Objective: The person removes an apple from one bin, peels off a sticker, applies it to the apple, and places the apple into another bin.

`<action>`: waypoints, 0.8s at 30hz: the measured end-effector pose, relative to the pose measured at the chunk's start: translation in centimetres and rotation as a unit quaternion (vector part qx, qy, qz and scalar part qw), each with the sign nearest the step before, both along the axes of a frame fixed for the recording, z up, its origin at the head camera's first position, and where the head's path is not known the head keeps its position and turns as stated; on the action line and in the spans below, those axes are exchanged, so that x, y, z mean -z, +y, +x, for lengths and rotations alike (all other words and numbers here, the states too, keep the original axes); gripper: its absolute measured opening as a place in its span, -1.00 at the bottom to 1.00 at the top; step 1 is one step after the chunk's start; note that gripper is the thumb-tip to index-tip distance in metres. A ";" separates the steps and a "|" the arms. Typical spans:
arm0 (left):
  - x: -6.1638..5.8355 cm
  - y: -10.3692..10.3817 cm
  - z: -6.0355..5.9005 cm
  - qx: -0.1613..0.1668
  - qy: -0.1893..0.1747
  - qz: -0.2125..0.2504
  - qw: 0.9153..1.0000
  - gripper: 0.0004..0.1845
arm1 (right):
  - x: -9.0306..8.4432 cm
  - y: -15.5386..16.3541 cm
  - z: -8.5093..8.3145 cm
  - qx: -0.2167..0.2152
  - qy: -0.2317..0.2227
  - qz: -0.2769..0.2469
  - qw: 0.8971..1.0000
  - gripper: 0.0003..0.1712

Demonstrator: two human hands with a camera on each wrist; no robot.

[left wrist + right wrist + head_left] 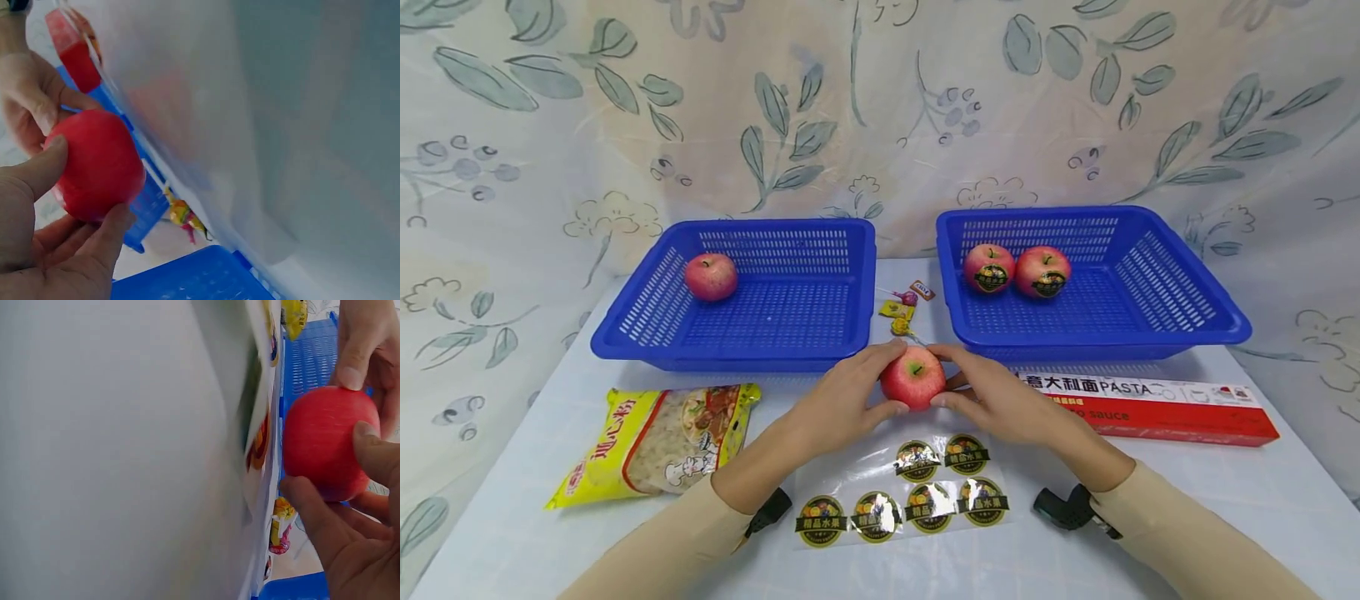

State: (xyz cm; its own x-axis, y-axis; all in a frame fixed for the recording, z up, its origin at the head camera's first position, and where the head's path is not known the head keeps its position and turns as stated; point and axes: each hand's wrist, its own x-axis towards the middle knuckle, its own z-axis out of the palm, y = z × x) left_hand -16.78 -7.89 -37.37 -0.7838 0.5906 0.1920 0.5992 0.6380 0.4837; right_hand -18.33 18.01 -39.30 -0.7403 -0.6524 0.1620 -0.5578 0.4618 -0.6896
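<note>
On head view only: sticker sheet [901,492] below held apple [913,377]

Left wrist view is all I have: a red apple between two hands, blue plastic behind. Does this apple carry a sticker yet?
Observer: None shows. In the head view the apple has bare red skin facing the camera; its far side is hidden.
Operator: Are any stickers left?
Observer: Yes, six round ones on a clear sticker sheet, lying on the table just in front of the hands.
Operator: What is in the baskets?
Observer: The left basket has one apple with no label showing; the right basket has two apples with dark round labels.
Operator: Who holds the apple?
Observer: Both: the left hand and the right hand curl fingers round it.
</note>
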 end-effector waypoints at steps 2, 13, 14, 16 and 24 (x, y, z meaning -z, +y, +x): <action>0.4 0.1 -0.2 0.002 -0.005 -0.001 1.000 -0.20 | 0.2 0.0 -0.3 -0.005 0.000 0.004 1.000 -0.29; 0.8 -0.1 1.3 -0.096 -0.087 -0.150 0.980 -0.19 | -0.2 0.5 0.0 0.009 -0.016 0.052 0.998 -0.18; 0.8 -0.2 1.6 -0.092 -0.090 -0.163 0.978 -0.26 | -0.4 0.6 0.2 0.013 -0.010 0.063 0.998 -0.20; 0.8 -0.5 2.1 -0.068 -0.092 -0.183 0.976 -0.38 | -0.9 0.9 0.7 0.019 0.014 0.084 0.996 -0.32; 1.0 -0.1 2.9 0.019 -0.085 -0.230 0.969 -0.61 | -1.9 0.5 2.8 -0.040 0.097 0.114 0.988 -0.75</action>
